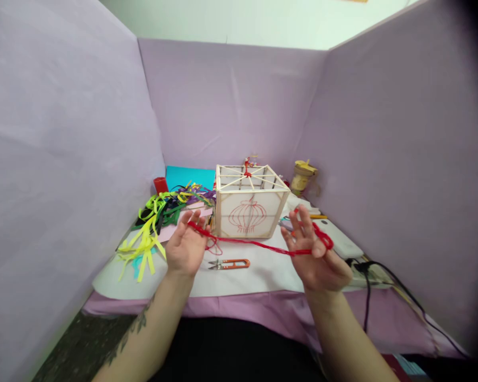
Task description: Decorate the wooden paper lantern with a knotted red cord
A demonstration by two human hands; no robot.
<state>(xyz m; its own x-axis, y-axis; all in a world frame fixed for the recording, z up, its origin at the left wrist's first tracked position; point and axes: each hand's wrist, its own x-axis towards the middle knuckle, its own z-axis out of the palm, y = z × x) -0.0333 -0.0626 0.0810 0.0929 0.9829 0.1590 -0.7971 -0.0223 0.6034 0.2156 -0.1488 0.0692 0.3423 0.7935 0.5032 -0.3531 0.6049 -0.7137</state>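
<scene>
Between spread fingers, red cord [258,244] is stretched from left hand [186,249] to right hand [314,257]; slackening could snag thread snips [229,263] beneath.

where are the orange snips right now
The orange snips lie on the white sheet, between the left hand and right hand, just before the lantern box.
</scene>
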